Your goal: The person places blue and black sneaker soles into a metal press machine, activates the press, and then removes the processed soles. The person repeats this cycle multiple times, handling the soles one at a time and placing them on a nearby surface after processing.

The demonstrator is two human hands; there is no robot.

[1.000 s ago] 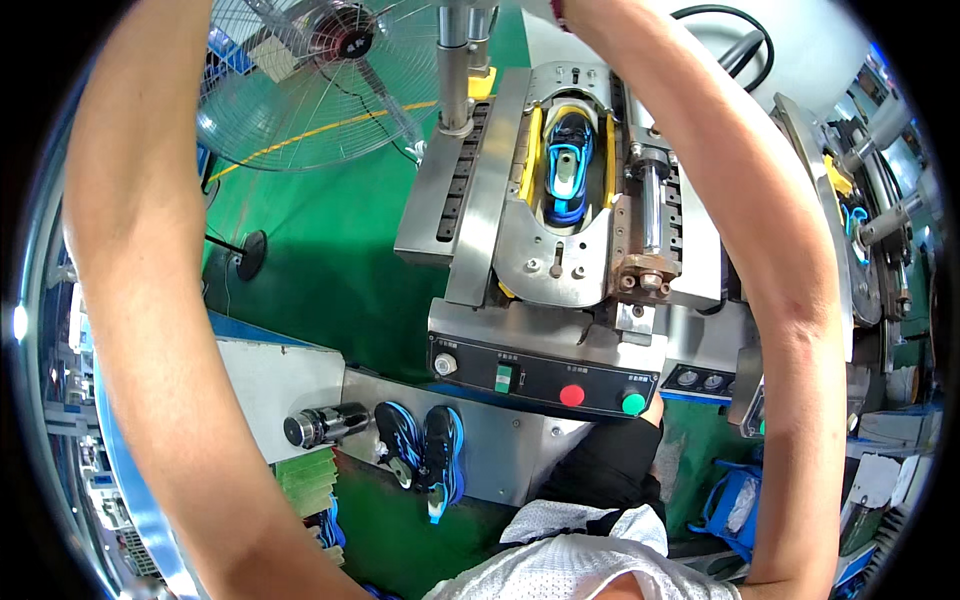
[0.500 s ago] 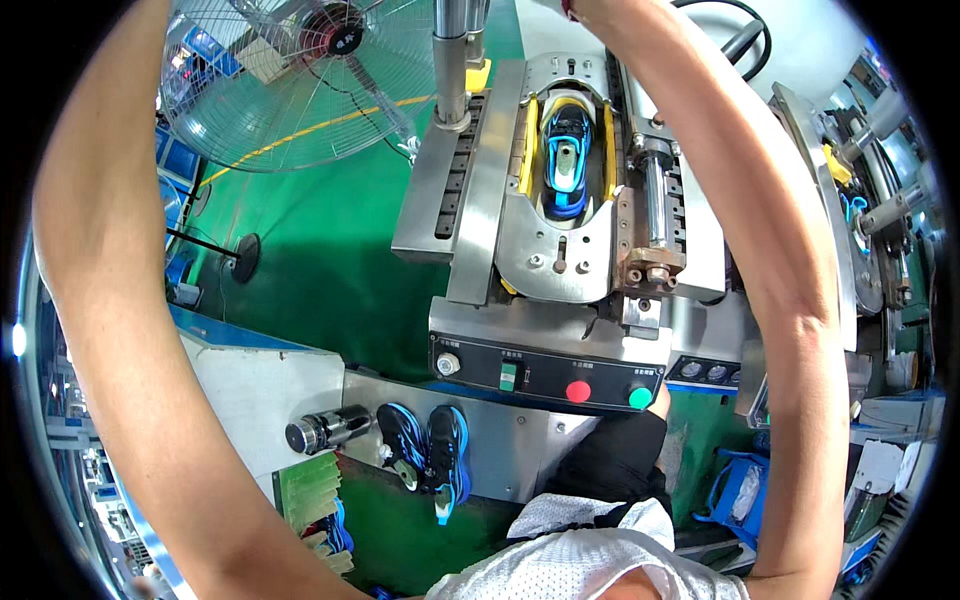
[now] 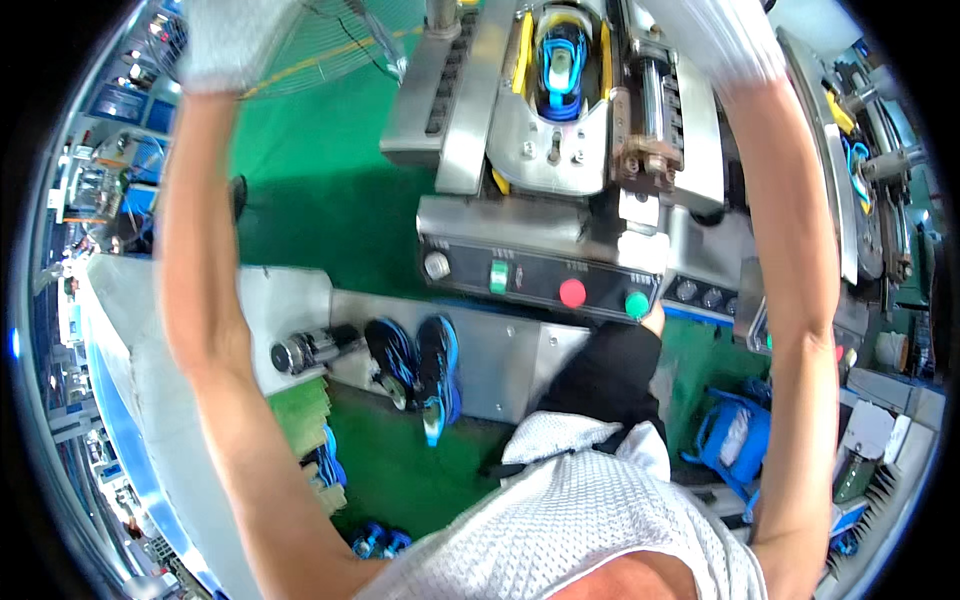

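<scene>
My left hand (image 3: 235,42), in a white glove, is raised at the upper left in front of the fan guard (image 3: 330,30). My right hand (image 3: 718,42), also white-gloved, is up at the top right beside the press machine (image 3: 548,160). Both hands are smeared by motion and their fingers are cut off by the upper edge, so their grip does not show. A black and blue sneaker (image 3: 561,75) sits toe toward me in the machine's metal cradle, between yellow side pads (image 3: 522,55).
On the machine's front is a control panel (image 3: 540,283) with a red button (image 3: 572,293) and a green button (image 3: 637,305). Two black and blue sneakers (image 3: 437,365) lean on a metal ledge (image 3: 500,345) beside a metal cylinder (image 3: 300,352). A blue basket (image 3: 735,440) stands at the lower right.
Both my hands have come down into view at the top. The view has tilted, so the machine and the sneakers appear higher; the sneaker stays in its cradle.
</scene>
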